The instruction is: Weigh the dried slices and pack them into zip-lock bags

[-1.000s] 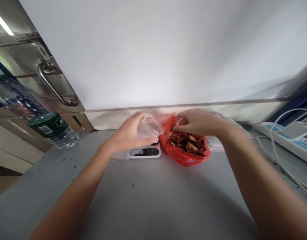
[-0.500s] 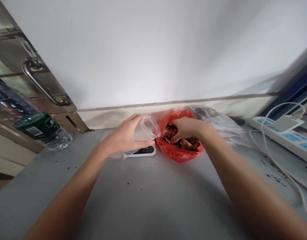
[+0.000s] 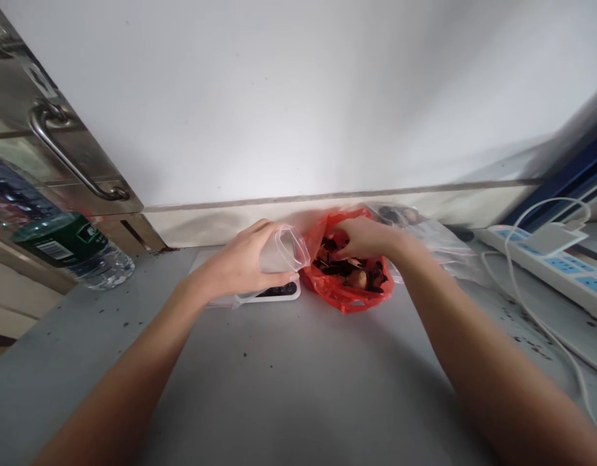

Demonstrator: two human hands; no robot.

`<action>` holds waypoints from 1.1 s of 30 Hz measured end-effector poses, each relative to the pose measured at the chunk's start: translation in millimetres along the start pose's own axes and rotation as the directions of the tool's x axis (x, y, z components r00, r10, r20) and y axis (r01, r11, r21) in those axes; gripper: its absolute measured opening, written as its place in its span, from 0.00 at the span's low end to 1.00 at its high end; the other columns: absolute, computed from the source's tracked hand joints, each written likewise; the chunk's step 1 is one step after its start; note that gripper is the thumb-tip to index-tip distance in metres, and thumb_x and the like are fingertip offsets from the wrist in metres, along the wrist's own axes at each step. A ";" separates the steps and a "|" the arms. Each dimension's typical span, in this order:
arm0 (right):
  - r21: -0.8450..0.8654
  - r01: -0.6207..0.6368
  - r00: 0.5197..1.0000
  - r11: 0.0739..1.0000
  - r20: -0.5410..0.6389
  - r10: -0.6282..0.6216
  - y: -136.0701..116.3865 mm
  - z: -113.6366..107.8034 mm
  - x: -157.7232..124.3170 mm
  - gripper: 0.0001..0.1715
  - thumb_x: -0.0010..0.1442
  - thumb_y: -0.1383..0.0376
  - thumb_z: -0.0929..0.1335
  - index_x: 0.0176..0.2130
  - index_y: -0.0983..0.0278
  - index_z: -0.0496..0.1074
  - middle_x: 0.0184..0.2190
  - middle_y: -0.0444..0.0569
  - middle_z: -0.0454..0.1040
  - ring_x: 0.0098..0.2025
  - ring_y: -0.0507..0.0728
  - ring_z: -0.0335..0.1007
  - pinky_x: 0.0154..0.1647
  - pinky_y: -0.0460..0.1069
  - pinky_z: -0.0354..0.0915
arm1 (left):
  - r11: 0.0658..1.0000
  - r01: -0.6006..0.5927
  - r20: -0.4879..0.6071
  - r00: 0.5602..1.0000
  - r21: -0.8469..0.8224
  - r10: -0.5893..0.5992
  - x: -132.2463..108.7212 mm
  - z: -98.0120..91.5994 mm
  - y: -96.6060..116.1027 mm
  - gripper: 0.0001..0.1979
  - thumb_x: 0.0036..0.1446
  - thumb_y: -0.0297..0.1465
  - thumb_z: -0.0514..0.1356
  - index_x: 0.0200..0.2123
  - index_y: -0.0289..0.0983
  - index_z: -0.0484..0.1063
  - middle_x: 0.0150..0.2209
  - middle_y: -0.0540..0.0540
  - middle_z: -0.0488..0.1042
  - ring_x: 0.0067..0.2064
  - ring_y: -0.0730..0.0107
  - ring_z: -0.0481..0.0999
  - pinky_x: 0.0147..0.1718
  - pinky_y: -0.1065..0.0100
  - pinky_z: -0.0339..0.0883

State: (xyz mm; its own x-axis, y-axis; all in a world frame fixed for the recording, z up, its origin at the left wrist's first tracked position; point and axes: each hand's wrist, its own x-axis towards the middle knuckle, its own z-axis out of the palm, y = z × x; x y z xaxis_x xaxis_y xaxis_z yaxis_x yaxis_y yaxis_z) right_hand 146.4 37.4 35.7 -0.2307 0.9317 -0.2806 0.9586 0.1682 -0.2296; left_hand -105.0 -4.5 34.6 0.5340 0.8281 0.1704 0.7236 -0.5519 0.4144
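Observation:
My left hand (image 3: 240, 262) is closed around a clear plastic zip bag (image 3: 285, 251), its mouth spread and facing right. Below it a white digital scale (image 3: 292, 292) with a black button panel lies partly covered by the hand and clear plastic. To the right stands an open red plastic bag (image 3: 344, 299) holding dried brown pieces (image 3: 357, 278), perhaps dried mushrooms. Inside that bag's mouth, my right hand (image 3: 369, 238) has its thumb and fingers apart above the pieces. Its fingertips are partly hidden, and no piece shows clearly in its grip.
Behind the red bag lie clear zip bags (image 3: 425, 233), some with dark contents. A large water bottle (image 3: 68, 249) stands at left near a metal door handle (image 3: 75, 158). On the right are a power strip (image 3: 565, 265) and a white cable (image 3: 526, 310). Dark crumbs dot the grey tabletop (image 3: 279, 401).
My right hand has drawn back and up slightly within the red bag; the brown piece at its fingertips no longer shows there. My left hand keeps hold of the zip bag. The view has shifted slightly.

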 end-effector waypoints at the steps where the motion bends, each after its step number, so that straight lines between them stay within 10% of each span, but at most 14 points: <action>1: 0.003 -0.010 1.000 1.000 -0.008 0.010 -1.0 -2.2 -2.5 0.19 0.54 0.65 0.75 0.47 0.60 0.77 0.45 0.54 0.82 0.48 0.66 0.79 0.39 0.52 0.71 | 1.000 -0.003 0.004 1.000 -0.006 0.003 -0.2 0.1 0.3 0.36 0.56 0.48 0.66 0.65 0.41 0.66 0.65 0.40 0.70 0.65 0.46 0.71 0.62 0.54 0.67; 9: 0.116 -0.223 0.952 0.968 0.238 0.191 -4.5 3.0 -9.7 0.46 0.41 0.74 0.77 0.60 0.57 0.73 0.22 0.44 0.80 0.29 0.65 0.80 0.25 0.53 0.71 | 1.000 0.005 0.027 1.000 0.014 -0.006 1.4 2.4 -2.0 0.40 0.55 0.51 0.66 0.66 0.40 0.65 0.67 0.38 0.68 0.66 0.44 0.70 0.62 0.53 0.67; 13: 0.123 -0.130 0.977 0.984 0.187 0.106 3.1 2.6 -2.5 0.39 0.42 0.74 0.75 0.54 0.57 0.77 0.21 0.43 0.79 0.29 0.63 0.80 0.25 0.51 0.70 | 1.000 -0.002 0.032 0.999 0.014 0.001 1.1 3.4 -2.6 0.39 0.55 0.49 0.67 0.66 0.39 0.65 0.66 0.38 0.69 0.65 0.46 0.71 0.62 0.55 0.67; 18: 0.105 0.080 0.995 0.991 0.048 -0.086 11.9 -7.3 -1.4 0.08 0.45 0.70 0.74 0.28 0.58 0.77 0.24 0.46 0.80 0.32 0.61 0.78 0.27 0.51 0.66 | 0.999 0.014 0.068 0.998 0.030 -0.016 0.8 6.8 -1.6 0.42 0.56 0.50 0.67 0.69 0.40 0.63 0.69 0.38 0.67 0.68 0.44 0.69 0.65 0.53 0.64; 22: 0.202 0.138 0.990 0.970 -0.004 -0.140 13.6 -17.2 -10.3 0.13 0.48 0.69 0.72 0.18 0.59 0.68 0.21 0.46 0.76 0.29 0.58 0.73 0.29 0.51 0.62 | 0.999 0.014 0.086 0.996 0.039 -0.017 1.7 7.9 0.4 0.43 0.57 0.51 0.66 0.70 0.40 0.62 0.71 0.39 0.65 0.69 0.46 0.67 0.67 0.54 0.61; 28: 0.352 0.220 0.976 0.910 -0.075 -0.206 12.8 -29.0 -22.1 0.08 0.50 0.58 0.73 0.27 0.61 0.79 0.28 0.47 0.79 0.32 0.58 0.72 0.34 0.52 0.63 | 1.000 0.015 0.081 0.997 0.012 -0.016 1.5 8.1 3.1 0.42 0.58 0.49 0.67 0.71 0.38 0.62 0.70 0.39 0.67 0.68 0.47 0.69 0.66 0.55 0.62; 33: 0.536 0.339 0.922 0.773 -0.352 -0.160 -20.3 -23.4 -29.8 0.08 0.51 0.61 0.76 0.33 0.62 0.80 0.33 0.49 0.82 0.35 0.58 0.76 0.39 0.53 0.68 | 0.996 0.037 -0.050 0.998 -0.081 -0.041 2.9 12.7 1.4 0.39 0.59 0.50 0.66 0.69 0.41 0.64 0.69 0.39 0.69 0.69 0.44 0.68 0.64 0.53 0.65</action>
State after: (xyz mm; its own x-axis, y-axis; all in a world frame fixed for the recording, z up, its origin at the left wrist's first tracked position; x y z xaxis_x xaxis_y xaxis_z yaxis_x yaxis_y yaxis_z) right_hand 137.8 13.7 70.6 -0.3076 0.9456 0.1059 0.5733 0.2730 -0.7725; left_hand -96.8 -4.1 24.3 0.4812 0.8540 0.1976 0.7049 -0.5110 0.4918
